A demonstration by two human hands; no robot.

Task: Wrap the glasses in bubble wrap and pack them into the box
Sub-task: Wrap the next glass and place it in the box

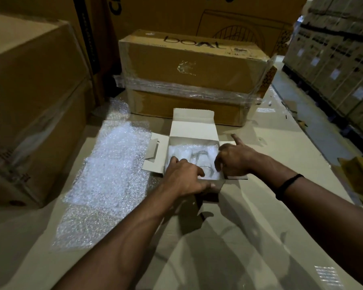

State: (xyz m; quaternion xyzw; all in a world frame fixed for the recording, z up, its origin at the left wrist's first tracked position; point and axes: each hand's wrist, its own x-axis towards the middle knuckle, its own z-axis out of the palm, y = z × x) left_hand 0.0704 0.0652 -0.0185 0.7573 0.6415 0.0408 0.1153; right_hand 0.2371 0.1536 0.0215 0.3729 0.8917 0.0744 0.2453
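Counter: flattened cardboard surface; large taped carton at the far side; bubble wrap sheet spread at left; small white box, flaps open, at centre; left hand, grip closed over the box's near wall, fingers inside; right hand, fingers curled into the box's right side, forefinger pointing away, grip state cannot be told; glasses inside the box, bedded in bubble wrap.
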